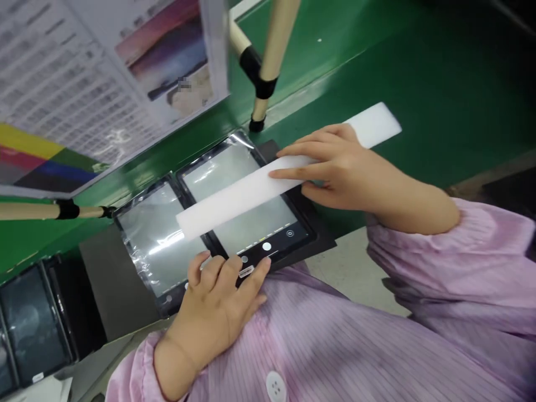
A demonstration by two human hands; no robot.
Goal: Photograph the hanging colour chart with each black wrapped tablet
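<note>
Two tablets lie side by side on a dark mat (109, 279), the left tablet (153, 234) and the right tablet (259, 218), both with lit screens under clear film. A long white foam strip (251, 192) lies slanted across them. My right hand (335, 164) presses on the strip with fingers stretched flat. My left hand (220, 296) rests at the tablets' near edge, fingers spread, fingertips touching the right tablet's lower border.
A laminated instruction sheet (84, 72) with a colour chart hangs at the upper left on beige tube framing (272, 50). More dark tablets (33, 329) sit at the lower left. The green bench surface (419, 72) stretches to the right.
</note>
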